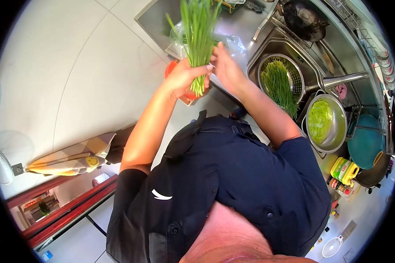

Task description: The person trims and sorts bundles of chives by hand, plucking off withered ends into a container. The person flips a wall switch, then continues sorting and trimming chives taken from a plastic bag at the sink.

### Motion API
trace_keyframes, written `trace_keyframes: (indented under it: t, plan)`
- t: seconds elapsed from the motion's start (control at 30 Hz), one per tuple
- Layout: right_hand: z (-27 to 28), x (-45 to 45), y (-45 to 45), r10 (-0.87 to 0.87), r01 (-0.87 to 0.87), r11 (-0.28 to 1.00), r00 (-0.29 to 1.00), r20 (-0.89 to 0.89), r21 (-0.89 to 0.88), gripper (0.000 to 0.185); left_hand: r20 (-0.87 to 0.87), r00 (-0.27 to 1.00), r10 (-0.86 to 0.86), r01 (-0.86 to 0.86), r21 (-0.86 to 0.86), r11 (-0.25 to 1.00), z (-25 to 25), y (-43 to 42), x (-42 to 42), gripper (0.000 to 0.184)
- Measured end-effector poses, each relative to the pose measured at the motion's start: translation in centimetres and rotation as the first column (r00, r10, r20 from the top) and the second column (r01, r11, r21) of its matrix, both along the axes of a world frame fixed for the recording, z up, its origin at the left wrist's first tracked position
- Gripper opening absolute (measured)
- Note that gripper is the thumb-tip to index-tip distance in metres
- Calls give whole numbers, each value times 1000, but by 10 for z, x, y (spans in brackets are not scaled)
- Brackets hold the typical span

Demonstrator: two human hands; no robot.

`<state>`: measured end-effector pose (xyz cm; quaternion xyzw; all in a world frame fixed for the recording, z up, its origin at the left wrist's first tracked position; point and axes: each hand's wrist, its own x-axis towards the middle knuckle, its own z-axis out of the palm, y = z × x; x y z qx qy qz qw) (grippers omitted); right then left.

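Note:
My left hand (pixel 184 79) is closed around a bunch of long green chives (pixel 197 37), held upright with the pale cut ends showing below the fist. My right hand (pixel 226 70) is just beside the bunch, fingers extended and slightly blurred. Whether its fingertips touch the stalks I cannot tell. A clear plastic bag (pixel 232 46) lies on the steel counter (pixel 156 17) behind the chives. Partly hidden under my left hand is an orange-red container (pixel 170 68).
To the right is a sink (pixel 255 61) with a steel colander (pixel 299 79) of chives (pixel 276 81). Near it stand a pot (pixel 338 136) of cut light-green vegetable (pixel 319 120), a blackened wok (pixel 305 19), a teal lid (pixel 366 142) and a yellow oil jug (pixel 344 171).

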<state>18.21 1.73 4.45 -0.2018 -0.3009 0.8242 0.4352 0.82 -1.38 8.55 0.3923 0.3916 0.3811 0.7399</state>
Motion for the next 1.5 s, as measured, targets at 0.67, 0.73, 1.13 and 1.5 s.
trace_keyframes:
  t: [0.67,0.73,1.13,1.5]
  plan:
    - [4,-15,16,98,-143,970,971,217,199,38,349,933,90,-40,-146,988,-28,-13,-22,39]
    - [6,-15,16,66,-112,970,976,206,217,37,344,937,51,-14,-110,994,-21,-14,-22,37]
    - [8,-8,15,76,-81,996,990,116,45,40,214,969,-124,102,111,989,-22,-17,-25,53]
    - [8,-5,22,131,-137,986,989,74,91,41,563,819,-111,205,-106,973,-17,-14,-34,65]
